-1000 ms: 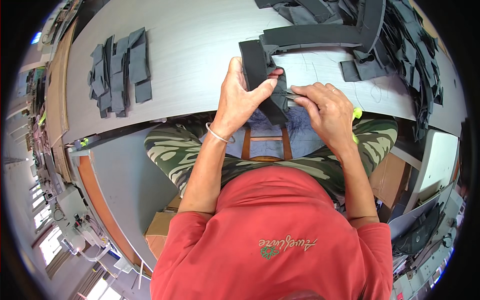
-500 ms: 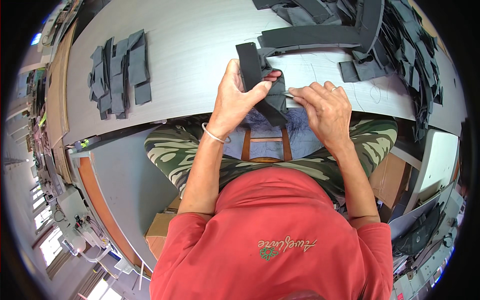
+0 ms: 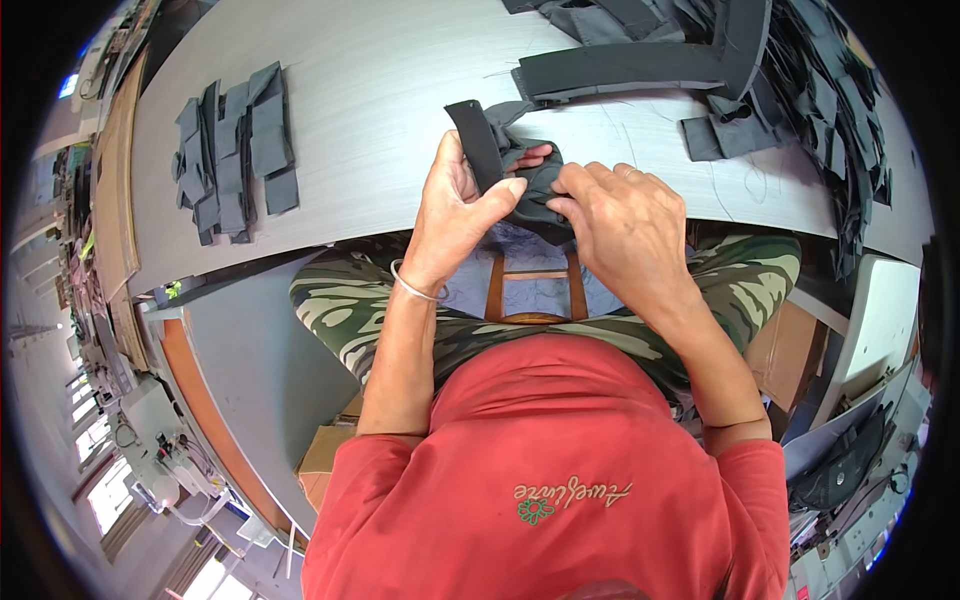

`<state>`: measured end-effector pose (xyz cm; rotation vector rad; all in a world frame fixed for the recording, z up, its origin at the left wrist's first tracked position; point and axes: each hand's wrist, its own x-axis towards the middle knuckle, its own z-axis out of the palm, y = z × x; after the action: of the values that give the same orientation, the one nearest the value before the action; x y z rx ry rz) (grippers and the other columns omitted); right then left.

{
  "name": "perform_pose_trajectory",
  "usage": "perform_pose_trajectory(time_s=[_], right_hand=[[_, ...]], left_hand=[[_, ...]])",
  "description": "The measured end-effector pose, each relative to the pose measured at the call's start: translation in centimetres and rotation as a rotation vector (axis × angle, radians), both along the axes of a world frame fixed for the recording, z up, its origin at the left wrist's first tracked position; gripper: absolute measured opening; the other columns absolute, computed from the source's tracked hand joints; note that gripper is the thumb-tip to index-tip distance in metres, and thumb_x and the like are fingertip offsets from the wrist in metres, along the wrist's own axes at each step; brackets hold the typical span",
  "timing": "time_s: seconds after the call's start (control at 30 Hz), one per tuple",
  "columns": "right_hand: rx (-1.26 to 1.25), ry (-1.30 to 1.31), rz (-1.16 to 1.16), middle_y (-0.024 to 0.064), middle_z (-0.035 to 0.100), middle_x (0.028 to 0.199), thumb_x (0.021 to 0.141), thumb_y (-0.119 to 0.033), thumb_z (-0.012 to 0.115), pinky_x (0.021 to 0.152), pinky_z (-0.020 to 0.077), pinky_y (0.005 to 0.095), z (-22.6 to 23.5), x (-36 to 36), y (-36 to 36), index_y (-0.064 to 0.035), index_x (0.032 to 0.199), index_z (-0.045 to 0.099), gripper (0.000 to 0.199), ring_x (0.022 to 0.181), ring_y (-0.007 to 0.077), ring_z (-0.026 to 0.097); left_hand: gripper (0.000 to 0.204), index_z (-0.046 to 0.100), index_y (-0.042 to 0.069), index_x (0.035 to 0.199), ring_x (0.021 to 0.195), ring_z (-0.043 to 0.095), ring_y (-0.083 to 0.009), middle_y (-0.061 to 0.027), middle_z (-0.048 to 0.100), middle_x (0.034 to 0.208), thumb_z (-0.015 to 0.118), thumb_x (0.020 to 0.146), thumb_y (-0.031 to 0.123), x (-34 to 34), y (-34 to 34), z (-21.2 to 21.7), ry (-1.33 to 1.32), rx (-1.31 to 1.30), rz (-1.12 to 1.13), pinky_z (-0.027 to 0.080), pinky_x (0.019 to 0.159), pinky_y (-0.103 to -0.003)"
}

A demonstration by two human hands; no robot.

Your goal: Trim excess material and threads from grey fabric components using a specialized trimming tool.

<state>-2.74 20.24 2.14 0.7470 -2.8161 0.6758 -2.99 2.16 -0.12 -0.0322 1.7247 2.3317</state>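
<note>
A dark grey fabric piece (image 3: pixel 537 186) with a stiff black band (image 3: pixel 474 146) is held over the table's near edge. My left hand (image 3: pixel 452 212) grips it from the left, thumb in front and fingertips showing through behind the cloth. On its right side my right hand (image 3: pixel 622 212) is closed, thumb and forefinger pressed against the bunched cloth. Whether the right fingers also hold a small tool is hidden. A long black strip (image 3: pixel 620 68) lies just beyond, a tail of cloth running from it toward the held piece.
Several short grey fabric pieces (image 3: pixel 235 160) lie in rows at the table's left. A thick heap of dark strips (image 3: pixel 825 130) hangs over the near edge at right. Loose threads lie on the pale tabletop (image 3: pixel 370 100). A cardboard box (image 3: pixel 785 345) stands below at right.
My right hand has moved left onto the fabric, and the small silvery tip at its fingers no longer shows. The held piece has shifted slightly left and bunched up.
</note>
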Motion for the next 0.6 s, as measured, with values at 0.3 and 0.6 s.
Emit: perform_pose_trajectory(time_s=[0.3,0.6], right_hand=[[0.017,0.034,0.044,0.0039,0.059,0.069,0.079,-0.018,0.068,0.061,0.0425,0.0357,-0.8,-0.6,-0.8,-0.0099,0.082,0.06,0.012,0.067,0.0226,0.056],[-0.102,0.068,0.001,0.0024,0.061,0.069,0.077,-0.02,0.069,0.058,0.04,0.0354,-1.7,-1.0,-0.2,-0.0116,0.081,0.062,0.011,0.066,0.0215,0.057]], left_hand=[[0.041,0.039,0.0,0.118,0.108,0.055,-0.015,-0.0135,0.056,0.117,0.061,0.083,-0.003,0.2,0.1,0.2,-0.004,0.009,0.016,0.045,0.095,-0.029],[0.042,0.039,-0.001,0.118,0.107,0.054,-0.0153,-0.012,0.055,0.116,0.061,0.082,-0.003,0.1,0.1,-0.2,0.016,0.001,0.029,0.044,0.095,-0.029]])
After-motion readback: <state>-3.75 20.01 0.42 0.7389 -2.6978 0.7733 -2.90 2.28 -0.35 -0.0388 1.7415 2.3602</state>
